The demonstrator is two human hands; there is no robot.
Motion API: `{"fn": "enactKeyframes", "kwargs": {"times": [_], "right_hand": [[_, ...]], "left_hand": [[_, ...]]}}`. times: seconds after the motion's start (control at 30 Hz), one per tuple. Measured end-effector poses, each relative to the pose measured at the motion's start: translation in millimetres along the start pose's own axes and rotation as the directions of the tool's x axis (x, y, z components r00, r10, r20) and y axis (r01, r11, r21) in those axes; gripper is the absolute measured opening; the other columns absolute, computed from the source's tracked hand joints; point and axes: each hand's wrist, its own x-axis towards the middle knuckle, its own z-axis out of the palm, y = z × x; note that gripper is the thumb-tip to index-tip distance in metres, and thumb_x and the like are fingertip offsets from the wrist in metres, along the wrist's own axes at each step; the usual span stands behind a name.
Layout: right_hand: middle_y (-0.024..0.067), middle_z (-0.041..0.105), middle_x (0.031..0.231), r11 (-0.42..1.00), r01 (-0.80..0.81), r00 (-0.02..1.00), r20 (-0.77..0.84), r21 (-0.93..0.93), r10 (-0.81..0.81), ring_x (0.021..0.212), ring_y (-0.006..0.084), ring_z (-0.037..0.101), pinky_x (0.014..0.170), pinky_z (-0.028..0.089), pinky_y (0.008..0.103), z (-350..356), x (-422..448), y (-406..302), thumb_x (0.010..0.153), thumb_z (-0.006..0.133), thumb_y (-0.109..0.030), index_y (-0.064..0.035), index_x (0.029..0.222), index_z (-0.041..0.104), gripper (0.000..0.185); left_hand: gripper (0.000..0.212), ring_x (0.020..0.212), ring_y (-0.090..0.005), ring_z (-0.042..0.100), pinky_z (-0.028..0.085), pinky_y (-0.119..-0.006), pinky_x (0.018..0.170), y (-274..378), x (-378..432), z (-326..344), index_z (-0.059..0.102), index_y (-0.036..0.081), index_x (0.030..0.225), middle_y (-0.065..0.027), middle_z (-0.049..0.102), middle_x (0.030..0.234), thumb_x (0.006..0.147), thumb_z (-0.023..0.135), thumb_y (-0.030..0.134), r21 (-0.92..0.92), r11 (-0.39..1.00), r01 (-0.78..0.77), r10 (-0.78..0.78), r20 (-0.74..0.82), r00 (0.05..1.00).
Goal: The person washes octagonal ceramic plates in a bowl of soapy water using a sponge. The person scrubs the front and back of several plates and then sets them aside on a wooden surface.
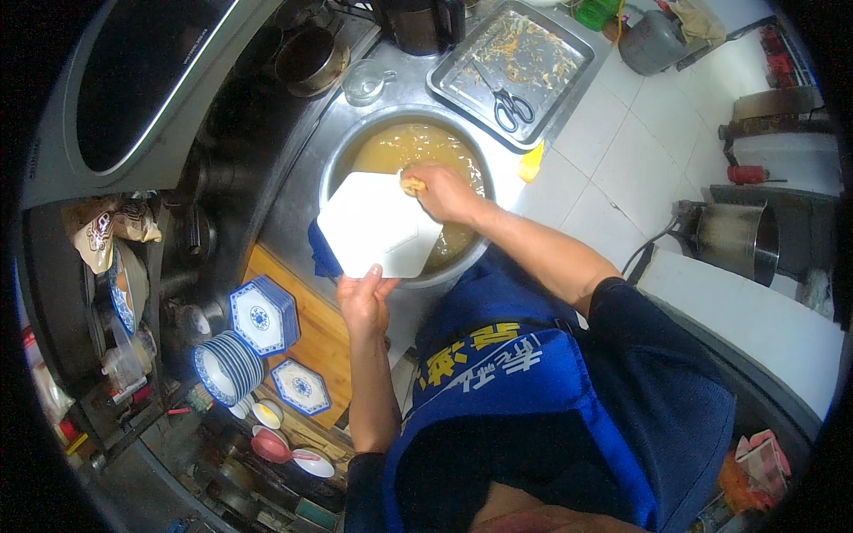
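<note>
A white hexagonal plate (380, 223) is tilted over a large metal basin (325, 180) of cloudy yellowish water (406, 143). My left hand (365, 300) grips its lower edge, thumb on the face turned up to me. At the plate's upper right corner, my right hand (443, 190) is closed around a small yellowish wad (413, 185), perhaps a sponge or scrubbing cloth. The wad touches or nearly touches the plate. Part of a dark blue cloth (323, 250) shows behind the plate, beside the basin.
Beyond the basin, a metal tray (460, 96) holds scissors (512, 110) and shredded scraps. A glass cup (365, 81) stands nearby. Left of me, a wooden board (333, 333) carries stacked blue-and-white hexagonal plates (261, 316) and a single one (301, 386); stacked bowls (226, 370) sit alongside.
</note>
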Motion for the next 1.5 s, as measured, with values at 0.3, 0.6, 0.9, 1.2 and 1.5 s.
{"fn": "enactKeyframes", "kwargs": {"times": [0.3,0.6,0.9,1.2,1.5], "right_hand": [[0.0223,0.074,0.11,0.996,0.086,0.992,0.093,0.016,-0.087,0.106,0.0451,0.068,0.094,0.053,0.0491,-17.3,-26.2,-1.0,0.091,0.06,-0.007,-0.0046,0.109,0.075,0.023],[0.0229,0.073,0.12,0.988,0.154,0.967,0.202,0.011,-0.153,0.116,0.0443,0.066,0.101,0.051,0.0486,-16.7,37.9,-19.6,0.091,0.063,-0.012,-0.0065,0.114,0.076,0.027],[0.0249,0.057,0.152,0.829,0.051,0.993,0.117,-0.556,0.017,0.135,0.0448,0.058,0.117,0.044,0.0466,-3.7,23.1,45.0,0.094,0.068,-0.026,-0.0115,0.133,0.073,0.043],[0.0213,0.076,0.107,0.986,-0.164,0.958,0.244,0.019,0.154,0.103,0.0412,0.072,0.093,0.056,0.049,-5.8,-5.6,9.3,0.091,0.068,-0.018,-0.0105,0.108,0.078,0.021],[0.0199,0.073,0.098,0.966,0.14,0.986,0.124,-0.217,-0.115,0.094,0.0419,0.07,0.086,0.056,0.0489,6.8,-26.2,16.2,0.088,0.067,-0.007,-0.0037,0.095,0.077,0.013]], "left_hand": [[0.035,0.102,-0.0309,0.077,0.069,-0.041,0.086,-6.1,4.3,-7.0,0.059,-0.008,0.134,-0.0222,0.072,0.123,0.1,0.058,0.0,-0.023,1.0,0.001,-0.001,-0.006,1.0],[0.035,0.103,-0.0304,0.077,0.068,-0.043,0.088,-9.2,5.8,-15.2,0.06,-0.006,0.134,-0.0202,0.073,0.123,0.1,0.061,0.002,0.062,0.991,0.116,-0.121,0.073,0.99],[0.036,0.108,-0.0318,0.076,0.067,-0.046,0.091,-15.6,4.0,-19.1,0.06,-0.008,0.133,-0.0223,0.072,0.125,0.099,0.061,0.002,0.06,0.993,0.098,-0.1,0.018,0.995],[0.032,0.105,-0.03,0.076,0.067,-0.043,0.089,-22.3,9.0,-18.3,0.062,-0.006,0.131,-0.02,0.073,0.122,0.1,0.061,0.002,0.045,0.994,0.104,-0.104,-0.012,0.995],[0.035,0.104,-0.0285,0.077,0.068,-0.041,0.086,-19.3,10.7,-3.1,0.06,-0.005,0.134,-0.0182,0.073,0.124,0.1,0.061,0.002,0.041,0.997,0.064,-0.064,-0.012,0.998]]}}
